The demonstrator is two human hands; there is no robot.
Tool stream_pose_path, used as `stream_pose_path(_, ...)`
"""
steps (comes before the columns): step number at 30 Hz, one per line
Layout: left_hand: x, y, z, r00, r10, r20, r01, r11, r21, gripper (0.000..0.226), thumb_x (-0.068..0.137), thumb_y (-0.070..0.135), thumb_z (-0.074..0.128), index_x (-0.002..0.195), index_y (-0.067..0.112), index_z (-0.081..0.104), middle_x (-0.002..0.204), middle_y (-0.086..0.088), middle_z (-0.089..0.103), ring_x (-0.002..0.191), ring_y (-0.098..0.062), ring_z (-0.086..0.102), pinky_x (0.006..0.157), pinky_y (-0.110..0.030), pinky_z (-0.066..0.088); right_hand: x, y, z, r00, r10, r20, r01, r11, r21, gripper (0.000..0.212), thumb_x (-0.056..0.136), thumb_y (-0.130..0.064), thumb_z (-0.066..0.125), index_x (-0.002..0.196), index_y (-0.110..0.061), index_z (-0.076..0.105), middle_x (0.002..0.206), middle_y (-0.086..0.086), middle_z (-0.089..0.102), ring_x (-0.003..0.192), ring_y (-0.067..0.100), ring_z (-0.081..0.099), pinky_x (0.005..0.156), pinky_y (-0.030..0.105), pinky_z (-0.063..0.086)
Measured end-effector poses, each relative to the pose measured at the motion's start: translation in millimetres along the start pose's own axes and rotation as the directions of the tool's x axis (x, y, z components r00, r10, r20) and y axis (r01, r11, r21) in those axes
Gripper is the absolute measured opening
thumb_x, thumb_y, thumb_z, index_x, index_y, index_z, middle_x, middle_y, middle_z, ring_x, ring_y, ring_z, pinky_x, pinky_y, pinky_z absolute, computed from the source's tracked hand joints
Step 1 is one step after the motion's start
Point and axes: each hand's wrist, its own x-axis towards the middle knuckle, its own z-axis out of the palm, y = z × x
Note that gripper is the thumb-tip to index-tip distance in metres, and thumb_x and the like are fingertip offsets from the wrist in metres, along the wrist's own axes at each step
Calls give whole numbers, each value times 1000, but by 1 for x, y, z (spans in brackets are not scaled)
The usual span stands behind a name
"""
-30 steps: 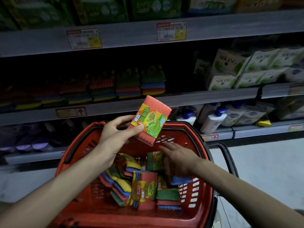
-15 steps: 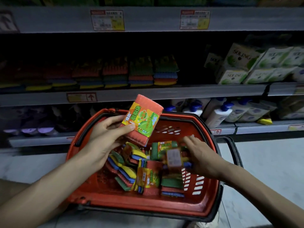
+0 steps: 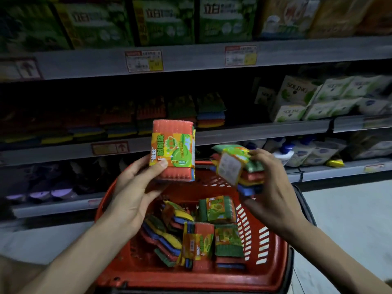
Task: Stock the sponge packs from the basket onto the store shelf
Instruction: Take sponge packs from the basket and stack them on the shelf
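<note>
sponge pack [image 3: 172, 149] gripped by fingers [image 3: 160, 166] of left hand [image 3: 135, 192], second pack [image 3: 239, 166] gripped by right hand [image 3: 273, 187], above basket [image 3: 191, 279].

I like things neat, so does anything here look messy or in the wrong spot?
Yes. The sponge packs in the red basket lie jumbled, some flat, some tipped on edge, unlike the neat stacks on the middle shelf. A small yellow item lies alone beside the white pump bottles on the lower shelf; it looks stray.

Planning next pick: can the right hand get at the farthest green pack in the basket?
Probably not yet: the right hand grips another sponge pack above the basket. Nothing covers the farthest green pack, so the way itself looks free.
</note>
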Motion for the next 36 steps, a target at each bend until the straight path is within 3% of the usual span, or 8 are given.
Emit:
stream_pose_path(5,0,-2,13,996,-63,60,64,997,-30,35,73,19,74,108,14,75,104,-7,79,95,-17,76,95,-44,54,2,-18,-15,902,431,-14,-386,821,421,78,70,-34,91,127,-50,40,132,-1,56,115,13,65,93,38,58)
stream_pose_path(13,-5,-14,37,979,-161,122,174,979,-104,57,67,18,84,121,6,69,115,-19,75,105,-31,71,99,-47,54,4,-24,-17,859,478,181,-492,678,546,80,75,-25,91,136,-51,47,136,1,58,112,23,69,92,49,59)
stream_pose_path(16,-6,-18,44,971,-167,171,186,977,-102,57,70,22,82,123,8,68,120,-20,73,116,-35,68,97,-47,55,5,-31,-17,813,532,235,-529,509,679,50,83,-50,80,127,-45,58,123,-5,69,104,26,73,89,54,60)
stream_pose_path(19,-4,-23,47,962,-165,217,198,970,-141,68,65,30,80,128,8,66,125,-21,71,117,-36,67,104,-53,50,5,-28,-14,758,624,192,-532,421,735,21,97,-38,63,118,-38,65,118,1,73,99,30,75,87,58,60)
stream_pose_path(24,1,-30,47,956,-185,227,216,969,-117,69,64,30,77,128,8,64,121,-22,71,106,-35,68,94,-49,54,11,-13,-22,687,705,176,-531,321,784,50,84,-33,80,127,-49,59,123,2,71,103,32,74,83,57,62)
stream_pose_path(30,4,-37,48,957,-117,267,56,972,226,82,60,42,76,139,40,55,124,-4,73,108,-25,71,91,-48,57,19,10,-41,593,743,311,-411,-54,910,32,98,-7,63,126,9,60,96,15,72,74,2,73,66,21,56)
stream_pose_path(34,4,-44,61,937,-105,333,-55,898,436,59,77,51,64,130,70,46,124,18,70,114,-14,69,100,-43,51,29,5,-43,568,684,458,-443,-214,870,36,94,-25,63,124,-7,69,116,16,76,104,29,72,87,39,57)
stream_pose_path(36,0,-44,74,940,-88,331,-77,888,453,50,81,46,58,122,72,47,116,24,72,107,-7,70,92,-30,54,28,1,-37,547,726,417,-454,-161,876,43,88,-28,69,129,-13,66,119,9,76,116,30,69,105,46,50)
